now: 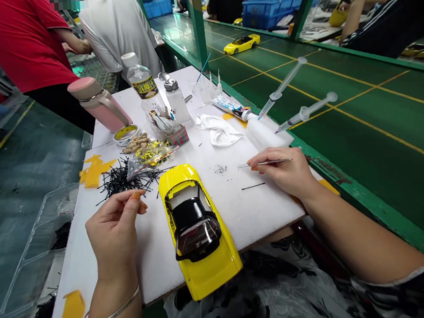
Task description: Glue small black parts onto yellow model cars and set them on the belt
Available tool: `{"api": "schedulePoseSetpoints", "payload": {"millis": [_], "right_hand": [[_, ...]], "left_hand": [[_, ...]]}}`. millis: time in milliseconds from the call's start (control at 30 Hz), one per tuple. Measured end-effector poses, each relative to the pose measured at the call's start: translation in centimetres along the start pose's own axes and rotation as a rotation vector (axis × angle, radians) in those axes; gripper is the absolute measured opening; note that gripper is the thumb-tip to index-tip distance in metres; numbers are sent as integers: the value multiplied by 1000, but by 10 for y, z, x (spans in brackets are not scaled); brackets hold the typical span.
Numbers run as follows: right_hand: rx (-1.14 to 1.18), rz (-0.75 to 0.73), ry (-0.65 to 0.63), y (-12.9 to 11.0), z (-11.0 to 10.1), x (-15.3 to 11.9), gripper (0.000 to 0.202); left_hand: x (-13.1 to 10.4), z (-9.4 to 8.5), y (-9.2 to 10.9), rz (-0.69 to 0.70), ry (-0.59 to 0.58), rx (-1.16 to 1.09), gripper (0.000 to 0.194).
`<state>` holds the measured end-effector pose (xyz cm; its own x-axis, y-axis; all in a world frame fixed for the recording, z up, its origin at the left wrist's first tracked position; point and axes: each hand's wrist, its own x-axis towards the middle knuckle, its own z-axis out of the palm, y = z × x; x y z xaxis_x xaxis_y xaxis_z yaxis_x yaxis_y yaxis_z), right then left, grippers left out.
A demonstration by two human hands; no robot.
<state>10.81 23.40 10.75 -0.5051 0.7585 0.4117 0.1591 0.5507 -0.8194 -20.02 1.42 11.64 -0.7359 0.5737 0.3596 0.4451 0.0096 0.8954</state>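
My right hand [288,170] pinches a pair of thin metal tweezers [276,161]. Their tips point left, close to a scatter of tiny black bits [220,169] on the white board [154,261]. One thin black stick [253,186] lies just below the tweezers. A yellow model car body [217,273] with a black roof stands between my hands, its near end over the board's edge. To its left, my left hand [112,228] is raised with thumb and fingers pinched together, orange covering on the fingertips. Whatever it may hold is too small to make out. Behind it lies a heap of thin black sticks [116,179].
A pink flask [99,104], a plastic bottle [142,83], a tape roll [126,134] and a pump bottle [177,103] stand at the back. Two syringes [283,87] lean in white foam [265,134] at right. Beyond, a green conveyor [378,121] carries another yellow car [241,44]. Other people are nearby.
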Motion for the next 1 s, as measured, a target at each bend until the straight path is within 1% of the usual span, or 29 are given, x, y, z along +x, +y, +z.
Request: {"api": "schedulePoseSetpoints", "payload": {"millis": [167, 533, 833, 1000], "right_hand": [[-15, -47, -26, -2, -1, 0, 13], [-22, -49, -1, 1, -1, 0, 12], [8, 18, -23, -4, 0, 1, 11], [11, 17, -12, -3, -1, 0, 11]], "left_hand": [[0, 2, 2, 9, 6, 4, 10], [1, 2, 1, 14, 18, 4, 11], [0, 0, 2, -3, 12, -3, 10], [1, 2, 2, -5, 9, 0, 11]]}}
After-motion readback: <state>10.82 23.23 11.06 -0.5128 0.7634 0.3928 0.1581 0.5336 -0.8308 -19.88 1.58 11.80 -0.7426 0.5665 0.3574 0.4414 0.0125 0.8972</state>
